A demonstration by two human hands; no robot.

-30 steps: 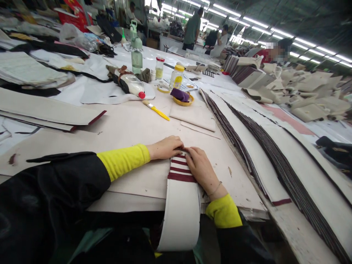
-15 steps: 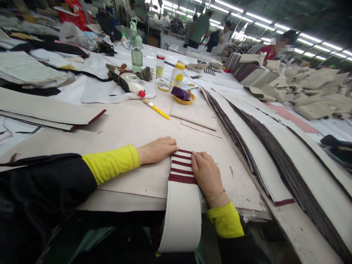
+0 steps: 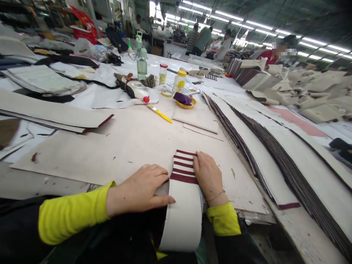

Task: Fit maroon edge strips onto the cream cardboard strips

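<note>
Several cream strips (image 3: 183, 216) with maroon end edges lie overlapped in steps at the table's front edge, their lower part curving down over it. My right hand (image 3: 208, 172) grips them along the right side near the maroon ends, fingertips on the edge, its underside hidden. On the other side, my left hand (image 3: 143, 189) is open, with its thumb apart from the fingers. The left thumb tip reaches the strips' left edge, and the fingers hover or rest just left of the stepped ends.
A yellow-handled brush (image 3: 161, 113) lies ahead, near a yellow dish (image 3: 189, 106) with purple cloth and a yellow-lidded jar (image 3: 179, 81). Long stacks of cream pieces (image 3: 264, 168) run along the right. More strips (image 3: 55, 110) lie at left. Several people work farther back.
My left hand has moved back toward me and left, off the strips' far end, and its fingers have spread. My right hand keeps its place on the strips. The view has shifted slightly.
</note>
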